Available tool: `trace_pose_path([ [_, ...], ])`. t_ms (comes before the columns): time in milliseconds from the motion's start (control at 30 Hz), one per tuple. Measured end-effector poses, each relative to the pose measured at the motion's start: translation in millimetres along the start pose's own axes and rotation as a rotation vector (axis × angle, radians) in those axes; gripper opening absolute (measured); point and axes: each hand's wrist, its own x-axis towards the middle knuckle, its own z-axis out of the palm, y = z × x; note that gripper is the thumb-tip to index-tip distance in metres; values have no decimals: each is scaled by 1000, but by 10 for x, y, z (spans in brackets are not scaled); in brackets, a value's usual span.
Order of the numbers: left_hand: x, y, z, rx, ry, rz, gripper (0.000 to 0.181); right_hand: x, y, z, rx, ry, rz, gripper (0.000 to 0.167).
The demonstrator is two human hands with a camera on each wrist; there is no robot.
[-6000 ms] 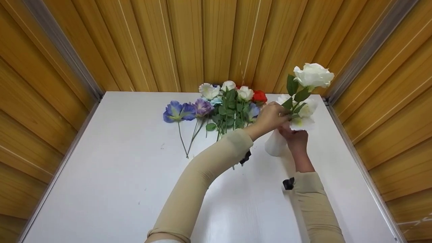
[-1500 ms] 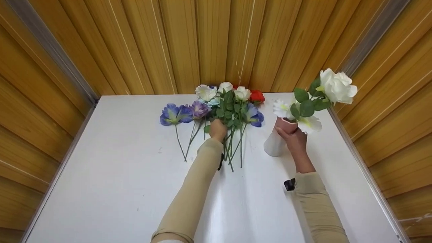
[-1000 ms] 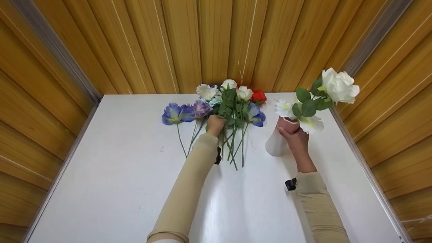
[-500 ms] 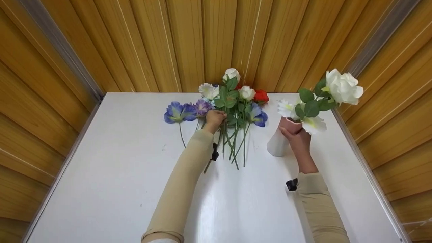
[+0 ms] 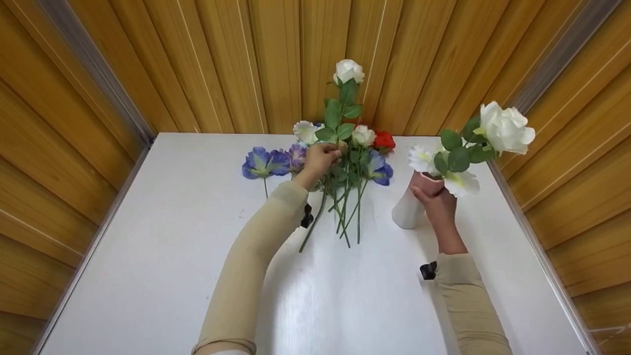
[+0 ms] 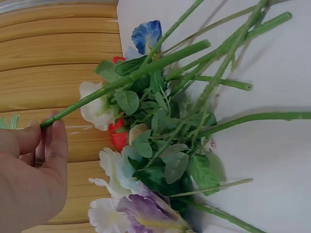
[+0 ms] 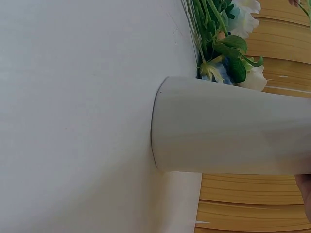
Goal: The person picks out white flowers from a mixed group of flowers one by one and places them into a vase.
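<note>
My left hand point(image 5: 319, 159) pinches the stem of a white rose point(image 5: 348, 72), whose bloom stands upright above the flower pile. In the left wrist view, the thumb and fingers of that hand point(image 6: 34, 179) hold its thick green stem point(image 6: 126, 80), the lower end free. My right hand point(image 5: 440, 207) grips the neck of a white vase point(image 5: 408, 209) with a pink top. From the vase lean a large white rose point(image 5: 507, 127) and white-petalled flowers point(image 5: 462, 183). The right wrist view has the vase body point(image 7: 228, 128) resting on the table, with only fingertips point(image 7: 304, 191) showing.
Artificial flowers lie across the back of the white table point(image 5: 148, 236): a white rose point(image 5: 364, 135), a red flower point(image 5: 384, 140), blue-purple blooms point(image 5: 265, 162) and others. Their crossing stems point(image 5: 345, 212) point toward the front. Wood-patterned panels point(image 5: 276, 64) enclose the table.
Six seconds ago both hands were at the vase with the large rose. My left hand then reached into the pile and has lifted a white rose. The right hand stays on the vase.
</note>
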Motion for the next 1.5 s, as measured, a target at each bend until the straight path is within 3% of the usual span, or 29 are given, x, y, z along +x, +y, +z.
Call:
trace_pose_path([
  [133, -16, 195, 12, 59, -42, 92, 28, -3, 4, -23, -1, -15, 9, 92],
  [400, -132, 737, -2, 54, -81, 231, 31, 8, -10, -11, 14, -29, 19, 95],
  [533, -193, 949, 33, 39, -111, 260, 30, 8, -28, -2, -2, -28, 34, 93],
  [667, -269, 1114, 121, 85, -145, 308, 29, 16, -34, -8, -6, -32, 43, 94],
  [900, -389, 1326, 399, 45, -136, 417, 27, 56, -21, -28, 35, -48, 36, 96],
  [1133, -466, 1510, 649, -12, -144, 472, 28, 50, -43, -47, -148, -99, 128, 81],
  [1367, -512, 1560, 855, -80, -151, 509, 25, 73, -5, -12, 81, -57, 38, 95],
  [1500, -533, 1564, 960, -117, -128, 546, 22, 66, -10, -11, -7, -65, 70, 93],
])
